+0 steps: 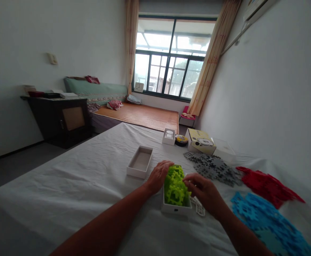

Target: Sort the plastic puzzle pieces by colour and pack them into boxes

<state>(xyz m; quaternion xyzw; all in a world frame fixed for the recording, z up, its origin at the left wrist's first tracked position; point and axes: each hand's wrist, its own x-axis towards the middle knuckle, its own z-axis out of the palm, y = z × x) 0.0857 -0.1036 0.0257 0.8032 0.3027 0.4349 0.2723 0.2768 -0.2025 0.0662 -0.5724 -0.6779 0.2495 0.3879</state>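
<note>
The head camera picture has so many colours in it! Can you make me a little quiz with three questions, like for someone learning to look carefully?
1. Pick one: what colour are the pieces in the white box between the left hand and the right hand?
A) red
B) bright green
C) blue

2. True or false: the grey pieces are inside that box.

3. Fill the gap: on the right, the red pieces lie just beyond the ___ pieces.

Key:
1. B.
2. False; the grey pieces lie on the white sheet, outside the box.
3. Blue.
</note>
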